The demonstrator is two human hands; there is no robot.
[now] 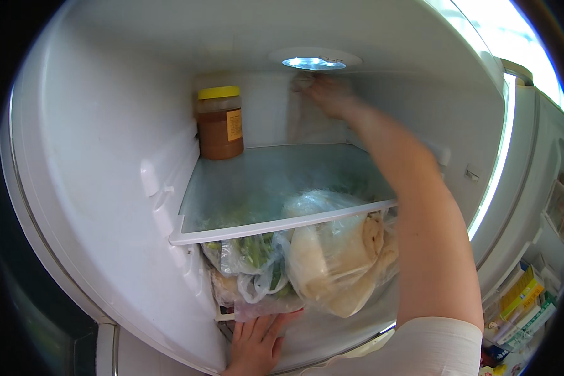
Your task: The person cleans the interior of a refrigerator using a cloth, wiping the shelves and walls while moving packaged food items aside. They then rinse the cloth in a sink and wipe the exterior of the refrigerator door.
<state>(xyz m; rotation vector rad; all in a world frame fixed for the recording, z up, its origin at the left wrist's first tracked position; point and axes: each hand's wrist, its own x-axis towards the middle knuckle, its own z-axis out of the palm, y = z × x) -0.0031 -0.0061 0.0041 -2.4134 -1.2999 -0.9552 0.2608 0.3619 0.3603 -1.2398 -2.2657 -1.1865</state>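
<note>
My right hand (329,94) reaches to the upper back wall (268,108) of a refrigerator compartment, just below a lit round lamp (314,63). It is blurred, with a pale patch at the fingertips; whether that is a held cloth is unclear. Low at the front, my left hand (256,345) lies with fingers spread, its fingertips at the lower edge of a plastic bag (256,308). Between the hands is a glass shelf (263,178) with a white front rim. A jar (220,124) with a yellow lid and brown contents stands at its back left corner.
Beneath the glass shelf, a clear bag of pale, rolled food (338,263) and a bag of green vegetables (251,251) bulge forward. White side walls (108,155) carry shelf supports. At right, the open door (521,197) holds several boxes (521,301) in its bin.
</note>
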